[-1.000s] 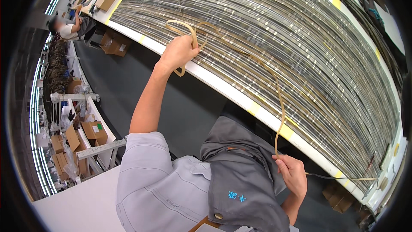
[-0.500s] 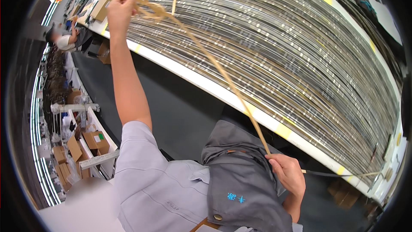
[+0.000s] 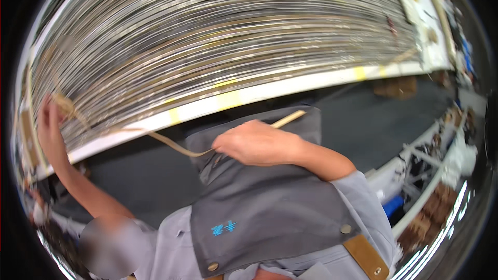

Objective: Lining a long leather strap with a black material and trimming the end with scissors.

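A wide white table (image 3: 205, 103) holds long parallel rows of narrow grey and tan strips (image 3: 228, 26), blurred by motion. At its far left my left hand (image 3: 49, 119) is closed on a looped tan strap (image 3: 66, 103). The strap sags across the front edge to my right hand (image 3: 254, 142), closed on it above my grey apron (image 3: 270, 202). A short straight pale length of strap (image 3: 289, 117) sticks out past my right hand, toward the upper right.
A cardboard box (image 3: 394, 87) lies under the table's right part. At right stand white shelving frames (image 3: 420, 158) with brown boxes (image 3: 436, 207) and a blue item (image 3: 394, 207). The dark floor (image 3: 363, 119) runs along the table. Small blurred objects crowd the far left edge.
The view has swung round, levelling the table. My right hand has moved up across my front, and the strap, taut half a second ago, now sags. My left hand stays out with the loops.
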Motion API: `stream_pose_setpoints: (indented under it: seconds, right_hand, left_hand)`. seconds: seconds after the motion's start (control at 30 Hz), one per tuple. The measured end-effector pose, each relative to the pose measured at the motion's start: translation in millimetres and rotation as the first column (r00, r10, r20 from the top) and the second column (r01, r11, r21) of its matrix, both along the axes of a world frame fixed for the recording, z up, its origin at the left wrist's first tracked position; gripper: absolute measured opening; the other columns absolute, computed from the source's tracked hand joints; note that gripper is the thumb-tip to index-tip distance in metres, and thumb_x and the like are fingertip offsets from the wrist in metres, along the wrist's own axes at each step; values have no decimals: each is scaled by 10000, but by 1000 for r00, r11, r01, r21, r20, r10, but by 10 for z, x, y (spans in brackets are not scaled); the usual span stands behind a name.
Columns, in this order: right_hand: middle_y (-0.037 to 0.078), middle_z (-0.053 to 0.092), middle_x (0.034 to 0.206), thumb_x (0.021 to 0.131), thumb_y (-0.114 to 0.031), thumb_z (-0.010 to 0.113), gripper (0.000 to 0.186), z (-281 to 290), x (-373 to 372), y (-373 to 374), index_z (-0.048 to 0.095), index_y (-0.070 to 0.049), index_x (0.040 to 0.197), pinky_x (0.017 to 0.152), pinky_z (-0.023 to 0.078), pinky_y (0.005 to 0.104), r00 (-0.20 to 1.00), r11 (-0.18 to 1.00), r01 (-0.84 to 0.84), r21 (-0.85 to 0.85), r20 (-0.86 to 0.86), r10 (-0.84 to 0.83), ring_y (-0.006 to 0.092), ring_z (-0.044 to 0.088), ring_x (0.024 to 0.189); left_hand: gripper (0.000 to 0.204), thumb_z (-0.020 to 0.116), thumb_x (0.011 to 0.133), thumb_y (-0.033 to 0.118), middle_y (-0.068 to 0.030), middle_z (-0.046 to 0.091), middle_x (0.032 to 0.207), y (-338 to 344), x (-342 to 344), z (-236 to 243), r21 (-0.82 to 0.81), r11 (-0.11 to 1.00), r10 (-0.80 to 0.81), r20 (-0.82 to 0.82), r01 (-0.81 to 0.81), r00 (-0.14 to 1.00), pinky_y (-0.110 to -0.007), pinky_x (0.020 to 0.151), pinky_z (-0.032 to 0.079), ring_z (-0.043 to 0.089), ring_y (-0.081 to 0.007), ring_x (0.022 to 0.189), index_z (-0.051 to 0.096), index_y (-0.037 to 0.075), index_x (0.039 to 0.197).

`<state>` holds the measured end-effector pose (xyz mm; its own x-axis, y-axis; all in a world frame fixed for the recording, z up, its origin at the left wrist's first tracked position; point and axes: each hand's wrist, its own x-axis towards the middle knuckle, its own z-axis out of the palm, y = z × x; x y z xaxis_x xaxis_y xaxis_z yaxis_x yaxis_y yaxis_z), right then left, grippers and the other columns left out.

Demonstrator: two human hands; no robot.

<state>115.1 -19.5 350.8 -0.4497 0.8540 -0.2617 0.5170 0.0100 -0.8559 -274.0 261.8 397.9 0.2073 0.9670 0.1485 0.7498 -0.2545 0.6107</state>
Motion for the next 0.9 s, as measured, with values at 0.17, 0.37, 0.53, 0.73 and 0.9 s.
stream_pose_setpoints:
  seconds: [0.17, 0.37, 0.53, 0.73, 0.9]
  right_hand:
    - [192, 688, 907, 942, -163, 538, 195, -28, 58, -112, 638, 4, 932, 744, 523, 475, 999, 995, 40, 93, -29, -37, 395, 658, 882]
    - [169, 678, 875, 937, -192, 586, 190, -2, 303, -197, 620, -10, 893, 726, 525, 469, 995, 986, 98, 136, -31, -95, 388, 655, 821]
    - [139, 663, 1017, 847, -205, 690, 287, 257, 942, -367, 649, -35, 1075, 905, 480, 432, 974, 971, 185, 154, 105, -202, 335, 614, 1034]
    - [135, 696, 889, 803, -167, 730, 225, 516, 1817, -782, 683, -3, 950, 771, 544, 376, 823, 837, 524, 157, 162, -545, 291, 690, 861]
    - [111, 699, 875, 834, -141, 733, 179, 609, 2364, -1202, 699, -2, 943, 760, 538, 324, 632, 656, 700, 282, 182, -753, 231, 685, 821]
  left_hand:
    - [368, 697, 857, 113, -164, 651, 1154, -1838, 1866, -18, -231, 617, -712, 245, 753, 658, -382, 880, 481, 612, -316, 984, 633, 1, 1201]
    - [61, 654, 875, 18, -136, 689, 816, -1979, 2030, -200, -460, 560, -638, 292, 689, 713, -328, 659, 484, 626, -272, 685, 689, -12, 915]
    - [85, 653, 850, 48, -78, 635, 682, -1878, 1775, 108, -462, 628, -554, 299, 626, 777, -273, 554, 399, 533, -137, 593, 683, -30, 832]
    - [258, 682, 824, 212, 1, 541, 616, -1786, 1639, 104, -501, 644, -436, 381, 579, 815, -245, 515, 268, 406, -64, 557, 652, -31, 745]
    - [294, 691, 822, 253, -3, 544, 615, -1785, 1627, 101, -418, 663, -465, 421, 621, 779, -254, 525, 284, 414, -70, 554, 654, -26, 737]
